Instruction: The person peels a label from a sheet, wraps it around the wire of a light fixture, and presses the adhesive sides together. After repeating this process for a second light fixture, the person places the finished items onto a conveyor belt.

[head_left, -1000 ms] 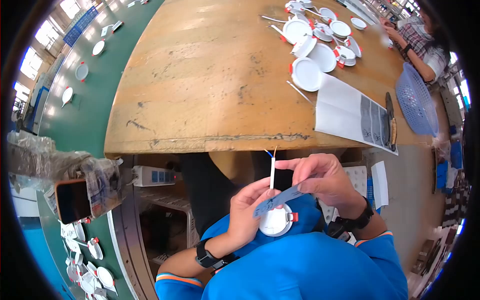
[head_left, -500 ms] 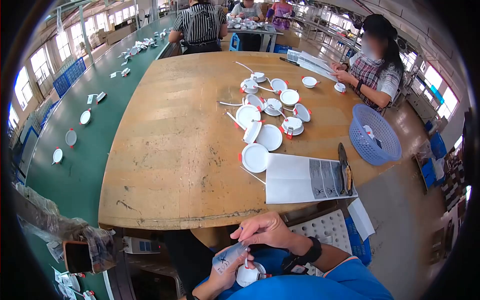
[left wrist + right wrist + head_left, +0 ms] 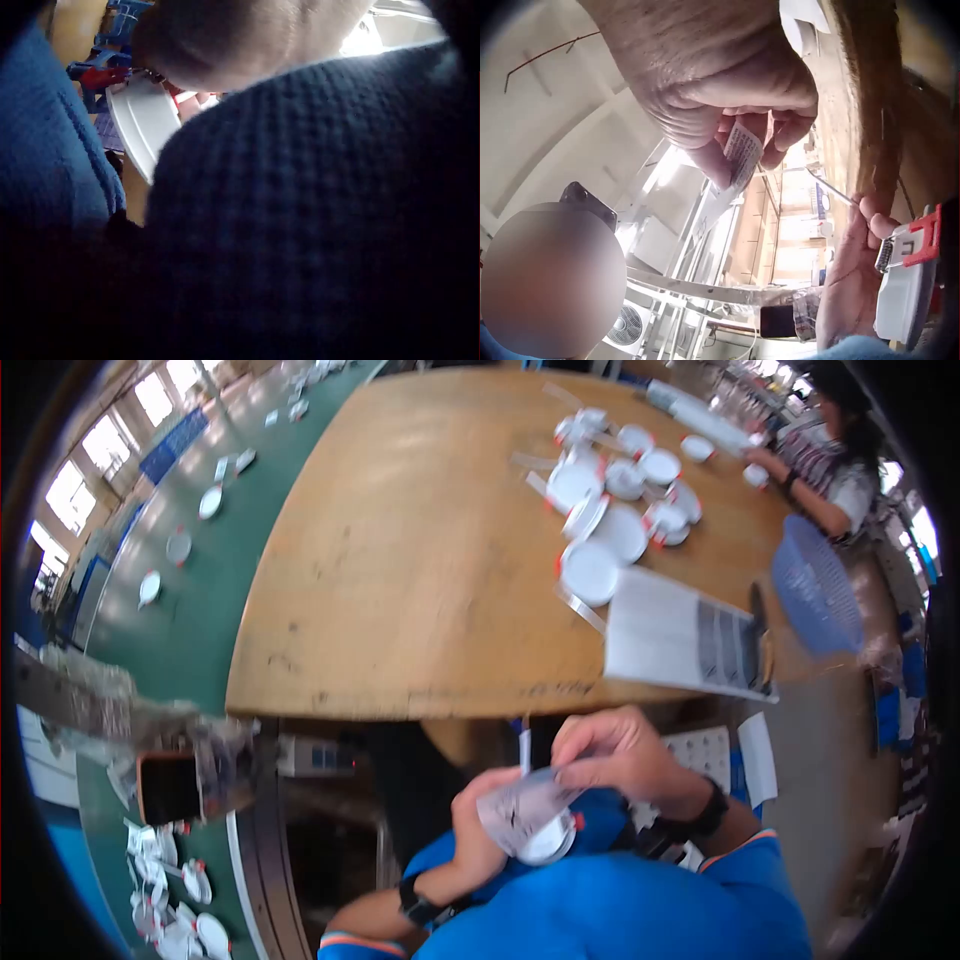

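Below the table's near edge, over my blue-clad lap, my left hand point(image 3: 478, 818) grips a white round lamp point(image 3: 550, 842) with red spring clips point(image 3: 919, 237). Its white cable point(image 3: 524, 745) stands up between my hands. My right hand point(image 3: 585, 758) pinches a pale printed label point(image 3: 518, 807) just above the lamp, and the right wrist view shows the label point(image 3: 742, 154) held between thumb and fingers. In the left wrist view only the lamp's rim point(image 3: 142, 127) shows past dark cloth.
The wooden table point(image 3: 420, 570) carries a cluster of white lamps point(image 3: 610, 510), a printed paper sheet point(image 3: 670, 635) and a blue basket point(image 3: 815, 595). Another person point(image 3: 830, 455) works at the far right corner. A phone point(image 3: 168, 788) and power strip point(image 3: 315, 755) sit at the left.
The head view swung up and back down. My right hand brought the label lower, from beside the upright cable to just over the lamp. Both hands stayed at my lap.
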Tool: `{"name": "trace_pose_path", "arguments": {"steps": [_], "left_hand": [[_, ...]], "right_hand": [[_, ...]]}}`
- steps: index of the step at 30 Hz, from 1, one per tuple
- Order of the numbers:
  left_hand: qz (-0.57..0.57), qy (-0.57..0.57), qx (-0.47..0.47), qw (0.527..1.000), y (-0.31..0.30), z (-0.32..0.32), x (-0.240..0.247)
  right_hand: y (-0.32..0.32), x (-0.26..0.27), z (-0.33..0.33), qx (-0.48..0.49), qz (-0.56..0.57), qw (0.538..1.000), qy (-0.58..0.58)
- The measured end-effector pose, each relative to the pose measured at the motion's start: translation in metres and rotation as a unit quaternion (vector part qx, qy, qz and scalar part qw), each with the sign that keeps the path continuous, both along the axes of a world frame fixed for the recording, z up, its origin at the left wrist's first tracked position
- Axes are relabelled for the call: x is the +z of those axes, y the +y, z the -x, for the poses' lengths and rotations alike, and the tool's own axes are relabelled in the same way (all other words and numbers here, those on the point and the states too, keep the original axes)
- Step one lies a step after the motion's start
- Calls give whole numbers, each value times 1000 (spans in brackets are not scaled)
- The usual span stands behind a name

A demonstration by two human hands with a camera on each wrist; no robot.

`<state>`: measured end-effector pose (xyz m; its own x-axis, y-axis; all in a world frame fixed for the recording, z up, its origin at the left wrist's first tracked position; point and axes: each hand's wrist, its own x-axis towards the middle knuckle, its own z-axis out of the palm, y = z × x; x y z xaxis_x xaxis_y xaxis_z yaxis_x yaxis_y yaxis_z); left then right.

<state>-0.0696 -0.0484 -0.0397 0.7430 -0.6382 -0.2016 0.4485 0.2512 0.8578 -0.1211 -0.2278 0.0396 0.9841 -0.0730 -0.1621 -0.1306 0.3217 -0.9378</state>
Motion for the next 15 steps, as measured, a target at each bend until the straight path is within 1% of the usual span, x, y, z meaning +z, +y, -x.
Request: {"name": "trace_pose_path", "arguments": {"steps": [1,3,4,7,8,11,14,15], "left_hand": [[-10,-33,-19,999,4,2,-7],[-24,5,-8,1000,5,4,-16],[-42,20,-9,999,4,4,-12],[-71,76,-58,993,1,3,-17],[-81,78,-52,992,-2,2,-14],[-54,132,-84,986,-4,-1,-4],[9,98,-93,991,-4,0,-1],[9,100,-93,991,-5,0,2]], "right_hand": [[4,-6,2,-2,13,1000,17],[7,-15,7,-5,46,998,38],[9,-16,9,-19,54,997,52],[7,-24,14,-46,102,991,75],[6,-26,14,-59,127,988,64],[2,-26,13,-78,237,968,36],[1,-24,10,-100,230,966,66],[2,-23,10,-99,241,963,66]]}}
